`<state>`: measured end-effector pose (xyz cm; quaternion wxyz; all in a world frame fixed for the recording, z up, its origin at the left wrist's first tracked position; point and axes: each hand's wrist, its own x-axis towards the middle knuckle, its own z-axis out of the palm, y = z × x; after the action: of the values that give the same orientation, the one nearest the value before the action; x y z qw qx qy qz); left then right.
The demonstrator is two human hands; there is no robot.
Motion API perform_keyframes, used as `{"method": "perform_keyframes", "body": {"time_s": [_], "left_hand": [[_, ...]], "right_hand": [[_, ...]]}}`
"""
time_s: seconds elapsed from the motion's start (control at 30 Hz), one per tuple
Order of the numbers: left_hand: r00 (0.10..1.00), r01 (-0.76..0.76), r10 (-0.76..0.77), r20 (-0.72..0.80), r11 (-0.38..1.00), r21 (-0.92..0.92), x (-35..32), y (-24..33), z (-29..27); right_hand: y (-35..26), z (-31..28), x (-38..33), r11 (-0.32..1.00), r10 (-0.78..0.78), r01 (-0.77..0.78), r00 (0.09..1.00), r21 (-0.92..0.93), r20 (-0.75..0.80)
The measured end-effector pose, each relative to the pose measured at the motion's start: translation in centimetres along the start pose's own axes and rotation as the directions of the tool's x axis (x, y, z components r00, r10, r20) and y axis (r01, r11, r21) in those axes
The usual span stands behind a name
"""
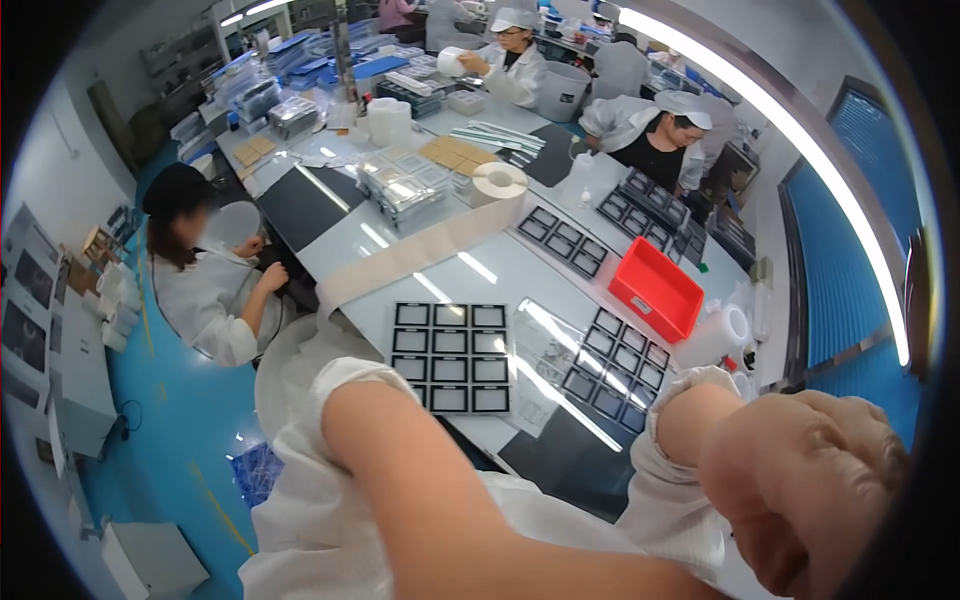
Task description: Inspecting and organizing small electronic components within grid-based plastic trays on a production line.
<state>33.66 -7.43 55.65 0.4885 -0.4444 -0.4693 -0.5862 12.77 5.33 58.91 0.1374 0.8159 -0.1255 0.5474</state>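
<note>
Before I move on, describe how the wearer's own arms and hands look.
Both sleeves are loose, white and creased. The left sleeve is bunched back, leaving the left forearm bare; the right sleeve is pushed back too. The right hand shows no glove or markings. The left hand cannot be made out.

One grid of twelve black frames [450,359] — four rows of three — at the centre, one red bin [655,290] right of centre, one partly unwound roll [499,182] at upper centre, one bare hand [800,480] at lower right.
</note>
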Motion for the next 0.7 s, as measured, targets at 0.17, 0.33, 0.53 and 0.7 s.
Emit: {"method": "perform_keyframes", "body": {"time_s": [0.17, 0.33, 0.53, 0.7], "left_hand": [[0.999, -0.008, 0.005, 0.042, 0.996, 0.090, 0.8, 1.8, 0.0], [0.994, -0.058, 0.048, 0.095, 0.993, 0.105, 1.6, 2.6, 0.4], [0.985, -0.127, 0.111, 0.133, 0.985, 0.117, 1.9, 3.3, 0.3], [0.986, -0.124, 0.112, 0.119, 0.988, 0.094, 1.8, 4.2, 1.2]], "right_hand": [[-0.1, -1.3, -1.9, 0.996, -0.006, 0.012, 0.998, 0.085, -0.065], [-2.2, -2.4, -3.0, 0.994, -0.008, 0.016, 0.997, 0.112, -0.075], [-5.7, -7.0, -6.7, 0.988, 0.009, 0.002, 0.998, 0.157, -0.069], [-9.6, -12.5, -10.6, 0.981, 0.091, -0.073, 0.991, 0.178, -0.096]]}}
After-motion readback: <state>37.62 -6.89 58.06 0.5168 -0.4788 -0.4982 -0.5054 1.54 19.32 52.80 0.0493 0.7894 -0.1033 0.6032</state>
